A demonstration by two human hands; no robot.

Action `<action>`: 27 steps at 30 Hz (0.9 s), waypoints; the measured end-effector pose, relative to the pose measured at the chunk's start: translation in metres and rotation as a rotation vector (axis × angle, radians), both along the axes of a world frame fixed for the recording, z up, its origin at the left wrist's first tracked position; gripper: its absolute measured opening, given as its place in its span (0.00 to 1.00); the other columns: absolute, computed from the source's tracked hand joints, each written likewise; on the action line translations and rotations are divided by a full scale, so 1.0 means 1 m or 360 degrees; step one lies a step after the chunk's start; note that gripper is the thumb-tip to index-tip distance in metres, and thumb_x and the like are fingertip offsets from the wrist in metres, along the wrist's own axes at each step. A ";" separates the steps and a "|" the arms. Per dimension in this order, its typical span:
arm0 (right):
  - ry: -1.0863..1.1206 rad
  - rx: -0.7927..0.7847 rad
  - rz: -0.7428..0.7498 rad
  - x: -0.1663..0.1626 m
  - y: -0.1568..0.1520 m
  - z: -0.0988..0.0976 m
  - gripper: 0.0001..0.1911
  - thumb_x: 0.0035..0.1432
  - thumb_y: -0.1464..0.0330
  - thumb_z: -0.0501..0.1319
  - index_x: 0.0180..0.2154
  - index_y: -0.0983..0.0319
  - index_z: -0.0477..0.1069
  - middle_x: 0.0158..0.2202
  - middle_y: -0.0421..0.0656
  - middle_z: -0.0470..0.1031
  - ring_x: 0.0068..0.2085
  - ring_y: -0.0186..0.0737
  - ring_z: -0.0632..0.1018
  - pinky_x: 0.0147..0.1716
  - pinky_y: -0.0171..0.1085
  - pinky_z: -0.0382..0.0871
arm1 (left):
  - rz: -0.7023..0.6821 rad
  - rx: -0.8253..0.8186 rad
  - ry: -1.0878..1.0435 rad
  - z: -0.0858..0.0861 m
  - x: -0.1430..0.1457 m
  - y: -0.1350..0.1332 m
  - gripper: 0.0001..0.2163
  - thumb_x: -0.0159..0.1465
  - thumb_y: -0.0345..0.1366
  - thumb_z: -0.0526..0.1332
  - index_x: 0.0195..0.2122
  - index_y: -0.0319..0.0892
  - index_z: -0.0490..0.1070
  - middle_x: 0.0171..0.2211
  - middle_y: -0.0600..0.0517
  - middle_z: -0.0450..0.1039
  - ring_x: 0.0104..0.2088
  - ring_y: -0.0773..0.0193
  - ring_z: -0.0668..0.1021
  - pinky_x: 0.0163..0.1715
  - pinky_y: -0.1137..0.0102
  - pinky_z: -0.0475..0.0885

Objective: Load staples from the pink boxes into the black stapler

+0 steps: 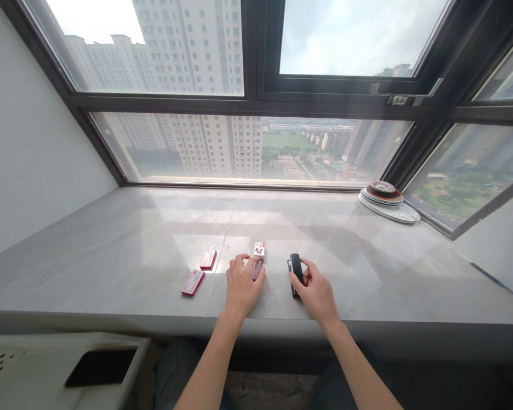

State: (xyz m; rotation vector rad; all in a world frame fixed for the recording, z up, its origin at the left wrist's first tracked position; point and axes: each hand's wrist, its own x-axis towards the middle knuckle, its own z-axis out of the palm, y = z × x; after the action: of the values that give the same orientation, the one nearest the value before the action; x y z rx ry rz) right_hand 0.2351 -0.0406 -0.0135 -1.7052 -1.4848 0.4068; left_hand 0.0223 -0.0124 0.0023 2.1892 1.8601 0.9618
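My right hand point(317, 286) is closed around a black stapler point(296, 267), which lies on the grey stone ledge with its length pointing away from me. The thumb lies over the stapler's top and the fingers are at its right side. To the left, my left hand point(243, 283) has its thumb and index finger about a small pinkish-red box point(257, 270), partly hidden by the fingers. Just beyond those fingertips is a small white box point(260, 249) with a dark picture and a red corner. Two flat red boxes with pale tops, a farther one point(208, 259) and a nearer one point(193, 283), lie left of my left hand.
A stack of plates point(382, 199) stands at the ledge's back right corner, by the window frame point(256, 105). Below the ledge's front edge, at the left, is a pale plastic piece point(38, 370) with a dark opening. White walls close both sides.
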 end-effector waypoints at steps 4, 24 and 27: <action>-0.0044 0.0216 -0.0066 0.013 -0.006 0.002 0.18 0.62 0.56 0.61 0.49 0.58 0.75 0.44 0.48 0.76 0.42 0.47 0.76 0.44 0.43 0.71 | 0.0122 -0.0089 0.0032 -0.007 -0.005 0.005 0.17 0.67 0.44 0.62 0.56 0.49 0.71 0.54 0.44 0.68 0.55 0.47 0.69 0.52 0.55 0.67; 0.0806 0.0004 0.0076 -0.038 0.033 0.031 0.24 0.65 0.51 0.50 0.46 0.59 0.74 0.46 0.50 0.80 0.45 0.49 0.79 0.36 0.40 0.75 | -0.0635 -0.0286 0.0011 -0.001 -0.041 -0.031 0.26 0.66 0.47 0.64 0.64 0.54 0.66 0.72 0.51 0.56 0.71 0.51 0.61 0.69 0.54 0.60; 0.1252 -0.0105 -0.0038 0.005 0.027 0.016 0.22 0.65 0.53 0.49 0.46 0.60 0.73 0.51 0.51 0.78 0.47 0.49 0.81 0.34 0.40 0.78 | -0.0662 -0.0303 -0.0003 -0.001 -0.046 -0.031 0.22 0.67 0.45 0.63 0.62 0.53 0.67 0.73 0.50 0.54 0.72 0.54 0.60 0.70 0.56 0.59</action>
State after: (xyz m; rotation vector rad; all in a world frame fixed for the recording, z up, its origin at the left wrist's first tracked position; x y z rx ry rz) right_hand 0.2406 -0.0136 0.0029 -1.3604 -0.8730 0.9866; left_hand -0.0240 -0.0433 0.0011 2.3167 1.3447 0.6751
